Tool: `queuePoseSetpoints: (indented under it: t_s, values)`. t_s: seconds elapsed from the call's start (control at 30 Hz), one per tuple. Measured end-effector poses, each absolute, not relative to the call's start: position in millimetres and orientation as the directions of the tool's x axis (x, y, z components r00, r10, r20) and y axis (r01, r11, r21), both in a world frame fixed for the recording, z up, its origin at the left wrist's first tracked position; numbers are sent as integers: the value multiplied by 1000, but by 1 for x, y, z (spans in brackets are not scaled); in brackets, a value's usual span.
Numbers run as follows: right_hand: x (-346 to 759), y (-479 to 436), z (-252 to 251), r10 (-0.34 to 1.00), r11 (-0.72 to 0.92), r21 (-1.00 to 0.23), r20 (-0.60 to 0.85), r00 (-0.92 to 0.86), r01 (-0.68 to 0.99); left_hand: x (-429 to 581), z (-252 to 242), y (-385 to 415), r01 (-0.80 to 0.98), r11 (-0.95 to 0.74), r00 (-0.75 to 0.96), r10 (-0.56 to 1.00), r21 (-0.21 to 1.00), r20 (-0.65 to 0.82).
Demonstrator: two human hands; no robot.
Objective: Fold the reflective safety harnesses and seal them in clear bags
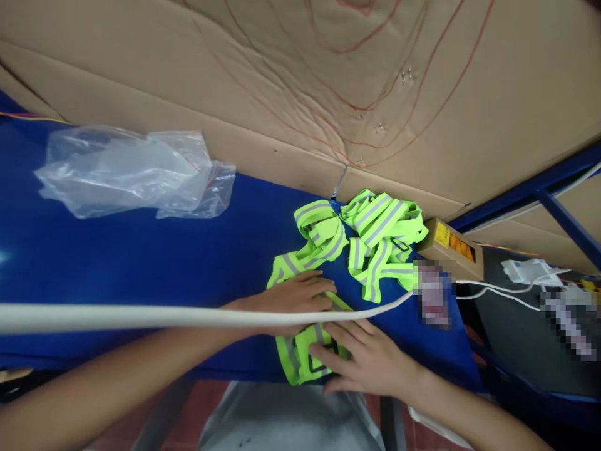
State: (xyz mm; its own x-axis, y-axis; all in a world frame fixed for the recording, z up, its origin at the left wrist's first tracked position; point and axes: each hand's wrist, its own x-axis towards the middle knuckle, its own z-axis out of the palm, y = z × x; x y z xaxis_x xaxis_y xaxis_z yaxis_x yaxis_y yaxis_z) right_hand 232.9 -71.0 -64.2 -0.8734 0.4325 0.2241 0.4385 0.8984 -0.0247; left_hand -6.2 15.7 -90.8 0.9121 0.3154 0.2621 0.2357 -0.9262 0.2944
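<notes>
A neon yellow-green reflective strap point(287, 358) with a grey stripe lies bunched near the front edge of the blue table. My left hand point(298, 293) rests on it from the left, fingers stretched out and pointing right. From the right, my right hand point(369, 357) touches the same strap with its fingers spread, beside a black buckle point(317, 365). Part of the left hand is hidden by a white cable point(188, 316) crossing close to the camera. Just beyond my hands sit a coiled strap point(323, 235) and a looser heap of straps point(389, 219).
Clear plastic bags point(136, 172) lie at the back left of the blue table point(188, 263). A cardboard wall point(235, 81) with red lines rises behind. To the right are an open cardboard box point(451, 250), a blurred-out object point(432, 294) and a blue metal frame point(568, 222).
</notes>
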Motion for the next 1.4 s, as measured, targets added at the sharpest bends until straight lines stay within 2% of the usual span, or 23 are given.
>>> queuePoseSetpoints:
  t_s: [0.17,0.3,0.47,0.57,0.73,0.87,0.93,1.03,1.17,1.23,1.3,1.4]
  values:
    - [229,-79,-62,469,876,4,230,-853,483,-16,-86,17,213,-929,928,289,303,236]
    - [231,-79,-65,462,877,41,208,-862,480,-23,-80,15,245,-940,933,295,237,206]
    - [226,-70,-76,429,896,-3,264,-864,445,-17,-82,20,225,-951,934,273,213,231]
    - [224,-65,-73,417,898,16,284,-864,439,-16,-83,21,242,-962,933,266,125,243]
    - [235,-69,-61,349,933,10,231,-908,361,-27,-80,-6,419,-908,882,410,14,231]
    - [250,-77,-65,280,957,0,275,-920,291,-33,-80,-36,480,-857,865,424,-190,269]
    - [253,-79,-69,270,960,-9,281,-921,279,-35,-84,-45,499,-829,856,427,-252,292]
    - [252,-78,-67,277,960,-106,237,-931,259,-39,-91,-49,539,-825,827,479,-169,295]
    - [240,-70,-51,302,899,-364,109,-947,245,-48,-94,-40,558,-816,784,578,150,226]
    - [231,-62,-40,281,857,-460,42,-959,231,-49,-91,-31,518,-810,803,571,274,170]
    - [221,-51,-30,253,804,-552,-16,-967,220,-46,-87,-21,467,-814,836,534,345,129]
    - [206,-32,-18,211,677,-696,-131,-969,241,-36,-82,-7,413,-831,877,473,374,83]
